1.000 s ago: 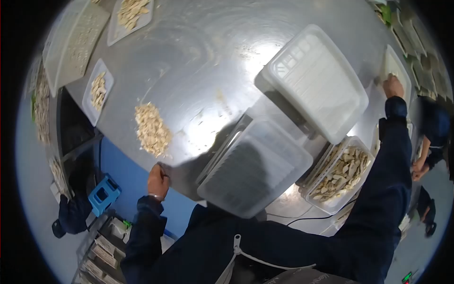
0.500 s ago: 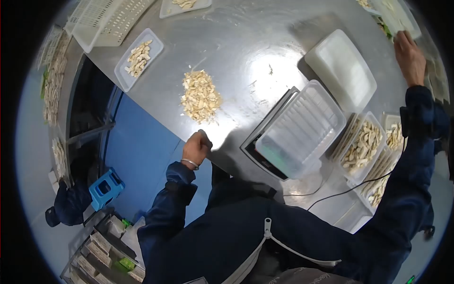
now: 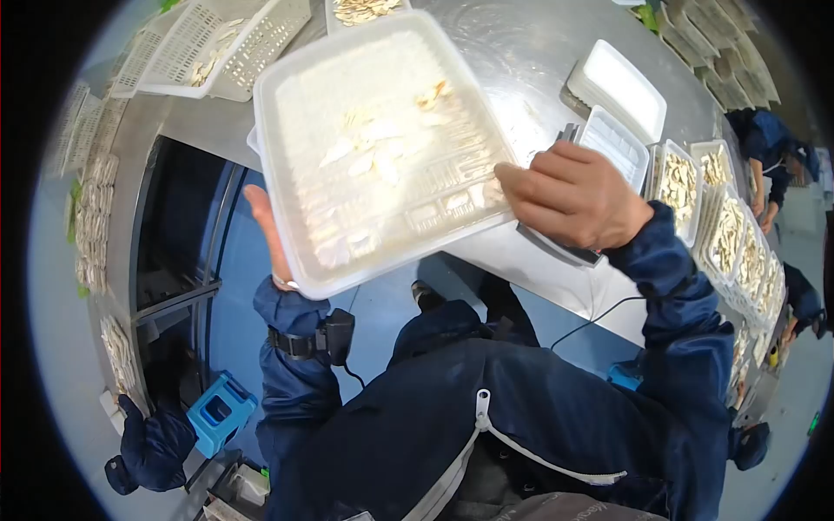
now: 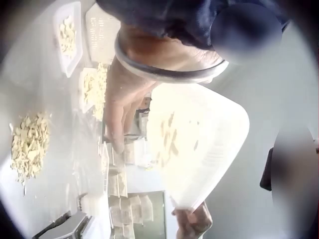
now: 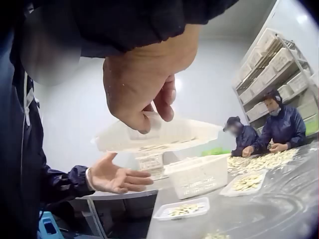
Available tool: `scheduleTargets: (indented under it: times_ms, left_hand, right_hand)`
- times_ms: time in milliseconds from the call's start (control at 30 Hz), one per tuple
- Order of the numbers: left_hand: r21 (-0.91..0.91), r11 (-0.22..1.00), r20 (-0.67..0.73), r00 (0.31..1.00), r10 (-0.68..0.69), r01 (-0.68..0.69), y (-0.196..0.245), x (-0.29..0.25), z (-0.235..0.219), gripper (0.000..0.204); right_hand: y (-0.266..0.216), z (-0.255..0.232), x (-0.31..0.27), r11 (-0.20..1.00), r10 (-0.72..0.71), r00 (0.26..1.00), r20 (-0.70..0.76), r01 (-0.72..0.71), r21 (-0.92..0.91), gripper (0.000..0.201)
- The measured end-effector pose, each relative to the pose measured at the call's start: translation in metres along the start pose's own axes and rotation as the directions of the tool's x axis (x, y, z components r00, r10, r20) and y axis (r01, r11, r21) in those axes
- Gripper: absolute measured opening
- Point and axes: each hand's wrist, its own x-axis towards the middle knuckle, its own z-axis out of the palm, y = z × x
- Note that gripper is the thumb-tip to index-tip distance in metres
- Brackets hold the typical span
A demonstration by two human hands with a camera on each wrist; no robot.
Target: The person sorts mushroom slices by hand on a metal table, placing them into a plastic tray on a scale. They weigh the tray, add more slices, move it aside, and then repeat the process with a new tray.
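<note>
A translucent white plastic tray (image 3: 321,122) with some pale dried slices in it is raised close to the head camera, tilted over the table. My right hand (image 3: 578,195) pinches its right rim between thumb and fingers. At the tray's left edge is my left hand (image 3: 267,230), mostly hidden by the tray. In the right wrist view that left hand (image 5: 118,174) shows its palm upward, fingers spread and straight, below the tray. A pile of pale slices (image 4: 31,147) lies on the metal table in the left wrist view; the tray covers it in the head view.
Stacked white trays (image 3: 621,87) and a clear tray (image 3: 612,143) on a scale stand at right. Nearby are filled trays of slices (image 3: 678,187). A perforated basket (image 3: 274,48) sits at upper left. Other people (image 5: 279,122) work across the table. A blue stool (image 3: 221,412) is on the floor.
My right hand has brought the plastic tray from the far right to the front. My left hand has left the table edge near the pile, opened, and moved left beside the tray.
</note>
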Motion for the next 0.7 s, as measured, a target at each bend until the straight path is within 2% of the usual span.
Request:
scheduleTargets:
  times_ms: [100,133,233,267,300,333,367,400,433,467,500,533,600,633,700]
  left_hand:
    - [0.092,0.995,-0.185,0.982,-0.025,0.043,0.028,-0.020,0.003,0.079]
    - [0.049,0.997,-0.126,0.991,-0.054,0.060,0.036,-0.023,-0.001,0.069]
    - [0.332,0.928,-0.201,0.974,-0.104,0.167,0.062,-0.030,-0.034,0.059]
    - [0.303,0.942,-0.244,0.967,-0.072,0.147,0.069,-0.035,-0.061,0.055]
    - [0.325,0.937,-0.260,0.965,-0.046,0.132,0.069,-0.041,-0.074,0.055]
    - [0.346,0.932,-0.277,0.961,-0.013,0.112,0.068,-0.049,-0.084,0.054]
    - [0.367,0.926,-0.295,0.955,0.022,0.092,0.065,-0.058,-0.091,0.054]
    - [0.368,0.928,-0.356,0.932,0.075,0.066,0.063,-0.069,-0.095,0.053]
    - [0.396,0.917,-0.405,0.904,0.136,0.039,0.060,-0.083,-0.106,0.053]
    - [0.430,0.903,-0.442,0.874,0.204,0.007,0.058,-0.097,-0.123,0.052]
    - [0.466,0.885,-0.476,0.839,0.264,-0.014,0.054,-0.111,-0.139,0.052]
    - [0.471,0.882,-0.528,0.796,0.295,-0.015,0.047,-0.126,-0.150,0.049]
    - [0.448,0.894,-0.636,0.700,0.325,-0.008,0.034,-0.162,-0.190,0.044]
    - [0.420,0.908,-0.690,0.649,0.321,-0.003,0.027,-0.179,-0.215,0.042]
    - [0.372,0.928,-0.718,0.631,0.294,-0.009,0.005,-0.198,-0.232,0.040]
  right_hand:
    - [-0.031,0.021,0.018,0.993,0.003,0.999,-0.035,0.001,0.121,0.015]
    - [-0.037,0.020,0.021,0.991,0.021,0.997,0.073,-0.030,0.132,0.023]
    - [-0.050,0.039,0.023,0.969,0.175,0.985,0.011,-0.174,0.177,0.039]
    - [-0.052,0.035,0.020,0.940,0.279,0.957,0.082,-0.289,0.183,0.054]
    - [-0.053,0.044,0.000,0.873,0.461,0.887,0.032,-0.460,0.164,0.061]
    - [-0.052,0.054,-0.031,0.660,0.741,0.671,0.025,-0.735,0.156,0.066]
    - [-0.042,0.048,-0.051,0.615,0.786,0.598,-0.158,-0.783,0.096,0.068]
    - [-0.033,0.057,-0.094,0.476,0.850,0.436,-0.297,-0.876,0.077,0.063]
    - [-0.027,0.065,-0.146,0.274,0.911,0.224,-0.345,-0.957,0.101,0.058]
    - [-0.028,0.065,-0.189,0.123,0.946,0.152,-0.286,-0.986,-0.116,0.055]
    - [-0.032,0.073,-0.235,-0.030,0.982,0.004,-0.189,-0.984,-0.178,0.058]
    - [-0.037,0.076,-0.255,-0.239,0.971,-0.234,-0.047,-0.940,-0.244,0.057]
    - [-0.052,0.085,-0.281,-0.283,0.954,-0.294,0.051,-0.947,-0.152,0.049]
    - [-0.055,0.091,-0.292,-0.292,0.955,-0.296,0.024,-0.951,-0.104,0.046]
    - [-0.057,0.099,-0.308,-0.297,0.955,-0.296,-0.027,-0.955,-0.011,0.041]
